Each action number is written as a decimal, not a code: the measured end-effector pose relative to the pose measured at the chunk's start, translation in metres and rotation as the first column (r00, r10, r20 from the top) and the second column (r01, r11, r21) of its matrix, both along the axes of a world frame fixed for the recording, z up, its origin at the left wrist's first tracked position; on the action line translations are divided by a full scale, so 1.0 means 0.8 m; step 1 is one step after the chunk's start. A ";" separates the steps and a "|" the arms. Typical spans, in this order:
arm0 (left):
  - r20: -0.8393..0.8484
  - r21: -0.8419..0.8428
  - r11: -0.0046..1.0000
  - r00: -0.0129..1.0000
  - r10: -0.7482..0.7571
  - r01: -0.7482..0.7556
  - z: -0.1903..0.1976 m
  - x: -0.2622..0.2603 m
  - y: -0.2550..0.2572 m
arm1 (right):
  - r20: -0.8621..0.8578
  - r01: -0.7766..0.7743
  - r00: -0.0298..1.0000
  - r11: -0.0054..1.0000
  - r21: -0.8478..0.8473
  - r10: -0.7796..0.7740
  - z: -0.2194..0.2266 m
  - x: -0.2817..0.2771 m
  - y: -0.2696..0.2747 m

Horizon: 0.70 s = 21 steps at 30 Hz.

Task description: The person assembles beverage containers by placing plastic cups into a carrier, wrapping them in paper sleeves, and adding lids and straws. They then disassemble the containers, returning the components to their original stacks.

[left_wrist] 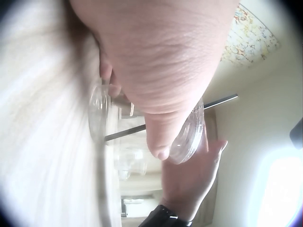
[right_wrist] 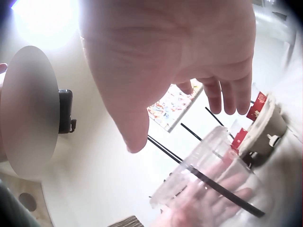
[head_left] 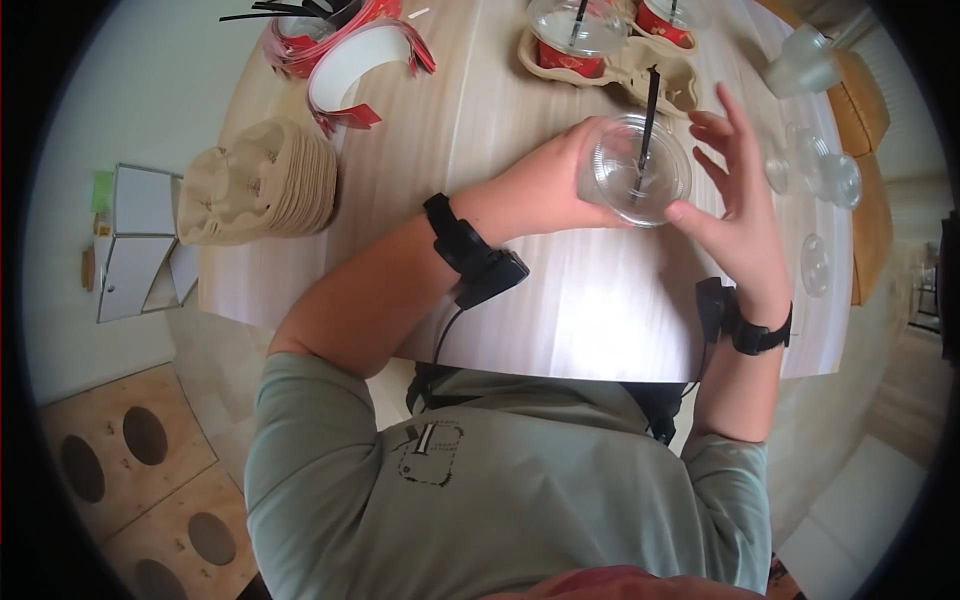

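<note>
My left hand (head_left: 550,178) grips a clear plastic cup (head_left: 630,200) from its left side, above the table. A domed clear lid (left_wrist: 191,137) sits on the cup, and a black straw (head_left: 650,112) passes through it down into the cup. In the left wrist view the left thumb lies along the cup's side, and most of the other fingers are hidden. My right hand (head_left: 738,200) is spread beside the lid, its thumb tip right at the rim in the head view. In the right wrist view its palm (right_wrist: 175,52) shows nothing held.
A pulp cup carrier (head_left: 650,75) with two red-sleeved lidded cups stands behind. Stacked carriers (head_left: 305,185) sit at left. Red paper sleeves (head_left: 345,80) and black straws (head_left: 275,12) lie at back left. Clear cups (head_left: 805,65) and a loose lid (head_left: 816,265) are at right.
</note>
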State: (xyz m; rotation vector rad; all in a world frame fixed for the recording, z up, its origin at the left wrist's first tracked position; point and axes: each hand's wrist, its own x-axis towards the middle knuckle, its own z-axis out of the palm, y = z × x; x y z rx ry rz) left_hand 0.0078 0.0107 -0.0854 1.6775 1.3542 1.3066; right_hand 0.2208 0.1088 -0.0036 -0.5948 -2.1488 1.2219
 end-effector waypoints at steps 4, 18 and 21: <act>0.037 -0.046 0.998 0.998 -0.040 0.042 0.001 0.000 -0.001 | 0.061 -0.170 0.983 0.985 -0.036 0.172 -0.020 -0.003 0.003; -0.043 -0.135 0.985 0.993 -0.113 0.106 0.019 -0.017 -0.004 | -0.003 -0.222 0.975 0.975 0.021 0.222 -0.029 -0.001 0.002; -0.179 -0.191 0.977 0.982 0.061 -0.095 0.042 -0.030 -0.017 | 0.000 -0.218 0.976 0.975 -0.046 0.218 -0.032 0.000 0.004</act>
